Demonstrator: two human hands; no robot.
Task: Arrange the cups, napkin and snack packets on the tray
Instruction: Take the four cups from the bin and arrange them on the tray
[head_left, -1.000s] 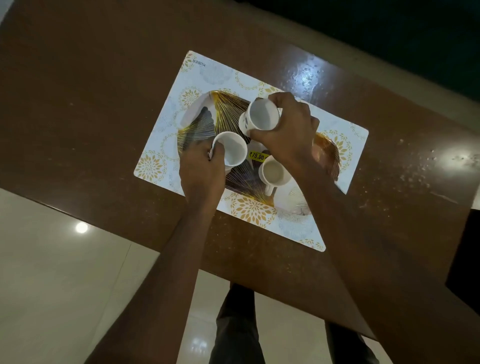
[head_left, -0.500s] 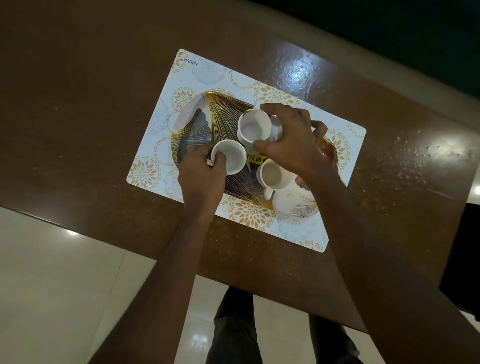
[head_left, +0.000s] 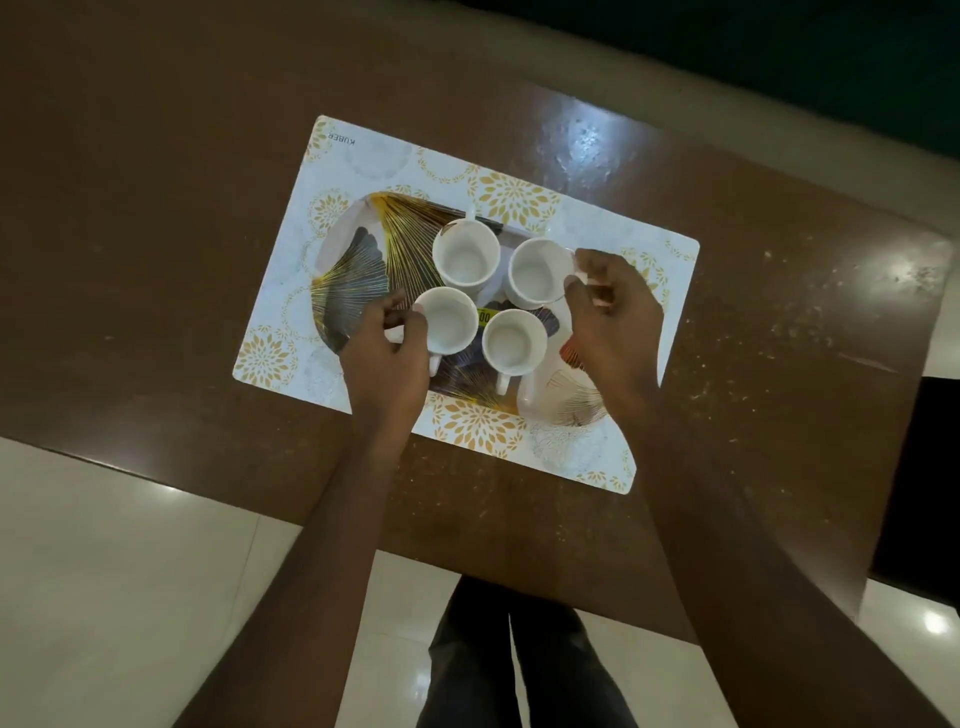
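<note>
Patterned placemat (head_left: 363, 161) lies on brown table (head_left: 156, 218).

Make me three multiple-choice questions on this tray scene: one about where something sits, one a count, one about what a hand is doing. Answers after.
1. Where does the tray sit?
A. On the patterned placemat
B. On the floor
C. On a chair

2. How many white cups stand on the tray?
A. Two
B. Three
C. Four

3. What is the right hand doing?
A. Hanging idle
B. Pinching the far right cup at its side
C. Holding a napkin

Answers:
1 A, the placemat's border shows round the tray.
2 C, four cups stand in two pairs, the left hand gripping the near left cup.
3 B, its fingers curl at that cup's right side.
</note>
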